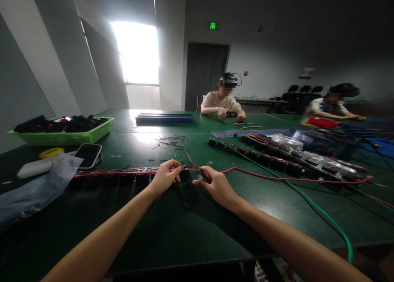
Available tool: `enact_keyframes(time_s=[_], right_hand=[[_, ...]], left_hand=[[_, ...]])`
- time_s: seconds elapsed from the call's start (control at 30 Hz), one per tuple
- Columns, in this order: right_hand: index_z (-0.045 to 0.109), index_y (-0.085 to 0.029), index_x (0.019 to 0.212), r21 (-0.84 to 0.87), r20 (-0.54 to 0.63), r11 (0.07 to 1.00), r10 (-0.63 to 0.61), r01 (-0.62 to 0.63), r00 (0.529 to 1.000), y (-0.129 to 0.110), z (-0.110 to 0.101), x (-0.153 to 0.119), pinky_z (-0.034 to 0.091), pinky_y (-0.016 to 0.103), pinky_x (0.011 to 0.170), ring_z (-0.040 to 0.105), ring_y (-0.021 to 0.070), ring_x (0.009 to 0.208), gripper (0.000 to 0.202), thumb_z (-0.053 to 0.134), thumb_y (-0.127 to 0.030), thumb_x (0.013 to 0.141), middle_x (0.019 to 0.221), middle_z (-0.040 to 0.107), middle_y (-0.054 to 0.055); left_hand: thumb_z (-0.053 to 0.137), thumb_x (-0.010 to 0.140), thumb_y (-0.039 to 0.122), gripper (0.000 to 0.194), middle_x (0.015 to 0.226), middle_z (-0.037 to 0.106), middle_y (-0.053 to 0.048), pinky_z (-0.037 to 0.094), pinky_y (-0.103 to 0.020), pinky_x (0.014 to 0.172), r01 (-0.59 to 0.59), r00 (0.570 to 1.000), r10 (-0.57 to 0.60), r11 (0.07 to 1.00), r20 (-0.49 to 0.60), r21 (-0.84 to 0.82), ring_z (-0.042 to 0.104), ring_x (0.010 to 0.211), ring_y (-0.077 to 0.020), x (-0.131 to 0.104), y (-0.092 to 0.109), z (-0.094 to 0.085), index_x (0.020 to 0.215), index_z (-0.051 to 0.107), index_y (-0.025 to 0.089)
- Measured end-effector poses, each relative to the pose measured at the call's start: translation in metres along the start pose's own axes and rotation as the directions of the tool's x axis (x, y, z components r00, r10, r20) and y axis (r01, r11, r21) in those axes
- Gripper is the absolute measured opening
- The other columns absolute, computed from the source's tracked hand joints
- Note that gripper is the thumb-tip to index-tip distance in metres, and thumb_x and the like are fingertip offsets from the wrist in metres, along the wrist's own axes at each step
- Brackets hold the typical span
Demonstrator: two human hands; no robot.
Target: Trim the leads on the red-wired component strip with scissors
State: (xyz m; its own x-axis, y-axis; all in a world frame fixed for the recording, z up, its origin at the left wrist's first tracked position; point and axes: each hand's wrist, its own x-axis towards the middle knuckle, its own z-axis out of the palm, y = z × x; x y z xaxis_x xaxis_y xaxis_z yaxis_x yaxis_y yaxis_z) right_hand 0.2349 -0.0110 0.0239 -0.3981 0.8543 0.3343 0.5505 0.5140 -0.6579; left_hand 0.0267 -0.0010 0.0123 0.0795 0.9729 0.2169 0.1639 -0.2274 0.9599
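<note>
Both forearms are reaching over the green table (pixel 172 232), left hand (pixel 164 178) pinching the red wire (pixel 277 177) beside the switch strip (pixel 113 176), right hand (pixel 215 186) gripping cutters (pixel 201 174), many strips lying wired already.

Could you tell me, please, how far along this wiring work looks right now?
Done: cut scraps litter the table. In hand: left hand pinches the red wire on the black component strip; right hand holds a small tool there. Left: more strips wait.

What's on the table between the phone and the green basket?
In the head view, between the phone and the green basket there is only bare green table. A yellow round thing lies off to the left.
</note>
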Motion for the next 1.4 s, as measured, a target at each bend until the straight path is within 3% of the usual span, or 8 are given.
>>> enact_keyframes(time_s=[0.23, 0.43, 0.6, 0.9, 1.4], right_hand=[[0.053, -0.019, 0.102, -0.040, -0.030, 0.999, -0.011, 0.009, 0.999, 0.0028, 0.0000, 0.0006, 0.037, 0.024, 0.059, 0.048, 0.0133, 0.063, 0.034, 0.061, -0.043, 0.079, 0.073, 0.056, -0.002], [0.050, -0.020, 0.104, -0.163, -0.038, 0.985, -0.063, 0.056, 0.997, -0.0023, 0.0009, -0.0040, 0.040, 0.030, 0.074, 0.051, 0.0197, 0.085, 0.039, 0.063, -0.045, 0.077, 0.093, 0.058, 0.005], [0.050, -0.020, 0.108, -0.191, -0.001, 0.979, -0.066, 0.064, 0.998, -0.0017, 0.0023, -0.0045, 0.040, 0.032, 0.078, 0.052, 0.0213, 0.090, 0.043, 0.064, -0.046, 0.077, 0.099, 0.058, 0.006], [0.052, -0.018, 0.110, -0.200, 0.048, 0.973, -0.111, 0.119, 0.993, -0.0015, 0.0047, -0.0054, 0.041, 0.035, 0.083, 0.053, 0.0224, 0.093, 0.048, 0.069, -0.041, 0.072, 0.103, 0.060, 0.008], [0.052, -0.018, 0.111, -0.192, 0.043, 0.973, -0.119, 0.125, 0.992, -0.0013, 0.0052, -0.0051, 0.042, 0.035, 0.082, 0.054, 0.0226, 0.093, 0.049, 0.070, -0.041, 0.072, 0.102, 0.060, 0.008]], left_hand=[[0.059, 0.077, 0.039, 0.027, 0.058, 0.058, 0.002, 0.040, -0.019, 0.046, 0.022, 1.000, -0.022, 1.000, -0.006, 0.002, 0.056, 0.049, -0.0101, -0.0004, 0.0007, 0.0003, 0.086, 0.060, 0.014], [0.060, 0.076, 0.038, 0.026, 0.059, 0.057, 0.002, 0.042, -0.019, 0.046, 0.010, 1.000, -0.010, 1.000, -0.006, -0.022, 0.056, 0.049, -0.0094, 0.0003, -0.0001, 0.0011, 0.084, 0.060, 0.013], [0.059, 0.077, 0.037, 0.025, 0.061, 0.058, 0.002, 0.039, -0.018, 0.044, 0.027, 1.000, -0.027, 1.000, -0.002, -0.014, 0.056, 0.049, -0.0089, 0.0010, -0.0031, 0.0005, 0.086, 0.059, 0.014], [0.054, 0.078, 0.023, 0.016, 0.059, 0.058, 0.002, 0.039, -0.017, 0.045, 0.019, 1.000, -0.019, 1.000, -0.013, -0.018, 0.056, 0.048, -0.0087, 0.0001, -0.0018, 0.0010, 0.088, 0.061, 0.013], [0.051, 0.077, 0.019, 0.016, 0.060, 0.058, 0.002, 0.041, -0.017, 0.046, 0.021, 1.000, -0.021, 1.000, -0.013, -0.007, 0.056, 0.048, -0.0084, 0.0016, -0.0039, 0.0005, 0.088, 0.061, 0.012]])
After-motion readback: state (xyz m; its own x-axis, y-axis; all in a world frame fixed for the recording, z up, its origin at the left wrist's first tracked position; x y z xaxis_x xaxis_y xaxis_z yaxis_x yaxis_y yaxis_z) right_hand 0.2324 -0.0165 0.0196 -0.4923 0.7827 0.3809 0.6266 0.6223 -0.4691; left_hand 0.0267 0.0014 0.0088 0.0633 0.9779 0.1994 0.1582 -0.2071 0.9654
